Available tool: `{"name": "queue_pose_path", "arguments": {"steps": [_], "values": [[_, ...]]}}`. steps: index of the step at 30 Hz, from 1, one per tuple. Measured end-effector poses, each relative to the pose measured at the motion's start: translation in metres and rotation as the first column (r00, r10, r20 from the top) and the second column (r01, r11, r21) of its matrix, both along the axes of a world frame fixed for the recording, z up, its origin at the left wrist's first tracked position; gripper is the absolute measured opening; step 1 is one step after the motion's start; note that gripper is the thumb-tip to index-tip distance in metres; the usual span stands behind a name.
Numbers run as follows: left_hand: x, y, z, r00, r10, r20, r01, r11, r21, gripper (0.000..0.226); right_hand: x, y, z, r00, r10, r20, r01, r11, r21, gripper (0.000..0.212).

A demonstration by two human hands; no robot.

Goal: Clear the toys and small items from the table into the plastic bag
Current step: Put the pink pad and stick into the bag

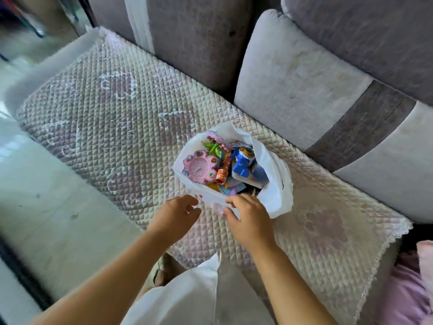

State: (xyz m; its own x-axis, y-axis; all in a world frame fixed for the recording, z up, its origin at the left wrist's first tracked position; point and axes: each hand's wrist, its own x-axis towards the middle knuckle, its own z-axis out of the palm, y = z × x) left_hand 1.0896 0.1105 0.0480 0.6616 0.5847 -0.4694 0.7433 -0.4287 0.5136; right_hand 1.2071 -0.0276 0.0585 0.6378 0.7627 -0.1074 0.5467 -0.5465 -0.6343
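A white plastic bag [276,184] sits open on a quilted sofa seat [105,127]. Inside it lie a pink flower-shaped toy clock [199,168], a blue toy figure [243,163], an orange patterned piece [223,172], a green toy [214,147] and other small items. My left hand [178,214] is at the bag's near rim with fingers loosely curled, touching or just short of the plastic. My right hand [248,214] lies over the near rim, its fingers curled onto the plastic edge.
Grey and white back cushions [304,78] stand behind the seat. A pale floor [46,207] lies to the left. A pink cushion [412,289] sits at the lower right. My white garment [199,296] fills the bottom centre.
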Motion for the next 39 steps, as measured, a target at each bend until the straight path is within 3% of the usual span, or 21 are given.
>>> {"name": "queue_pose_path", "arguments": {"steps": [6,11,22,32,34,39], "values": [[-0.097,0.033,0.035,0.986,0.166,-0.017,-0.165,0.986,0.029,0.021,-0.067,0.056,0.026,0.981,0.18,-0.072,-0.182,0.983,-0.018,0.02],[-0.205,0.062,0.051,0.97,0.235,-0.054,-0.222,0.958,0.183,0.023,-0.141,0.111,0.048,0.93,0.36,-0.077,-0.364,0.931,-0.033,0.015],[-0.483,0.08,0.076,0.798,0.601,-0.053,-0.597,0.799,0.07,0.011,-0.353,0.2,0.066,0.736,0.664,-0.13,-0.677,0.727,-0.118,0.015],[-0.627,0.058,0.08,0.376,0.925,-0.051,-0.926,0.377,0.017,0.018,-0.5,0.284,0.067,0.543,0.828,-0.141,-0.837,0.52,-0.168,0.018],[-0.641,0.059,0.078,0.261,0.964,-0.044,-0.965,0.261,-0.011,0.016,-0.522,0.305,0.064,0.493,0.859,-0.138,-0.866,0.47,-0.172,0.018],[-0.668,0.077,0.071,0.066,0.996,-0.059,-0.997,0.063,-0.048,0.016,-0.572,0.366,0.051,0.327,0.937,-0.124,-0.936,0.303,-0.178,0.015]]}}
